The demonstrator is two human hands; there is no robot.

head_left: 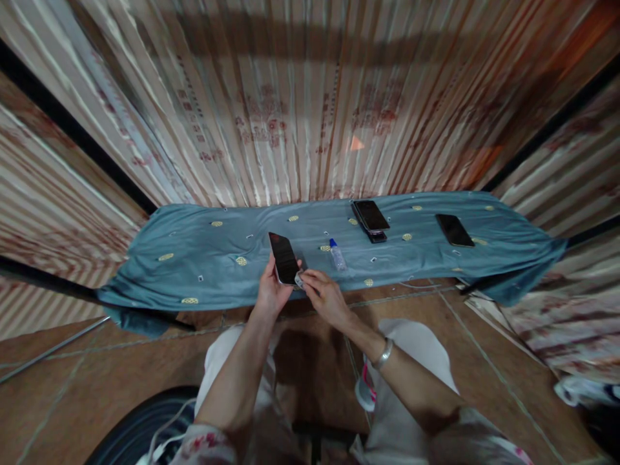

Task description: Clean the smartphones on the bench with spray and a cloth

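The left hand (271,292) grips a dark smartphone (284,258), fingers wrapped round its lower edge, and holds it tilted above the near edge of the tabletop (194,258), which is draped in a teal cloth (145,271) with small yellow motifs. The right hand (323,296) is closed in a pinch on a small pale wad (299,279), perhaps a wipe or cloth, pressed against the phone's lower corner; the wad is mostly hidden by the fingers, so what it is stays unclear. A metal bangle (384,354) sits on the right wrist.

Just beyond the right hand a small clear bottle with a blue cap (337,254) lies on the cloth. Farther back, two dark phones (371,219) lie stacked, the lower one nearly all covered by the upper. Well to the right another dark phone (454,230) lies flat by itself.

The cloth conceals the tabletop's surface and whatever supports it. Printed marks on the corrugated metal wall (310,97) behind are too blurred to read. At the bottom edge a dark round object with white cable (159,426) is cut off.
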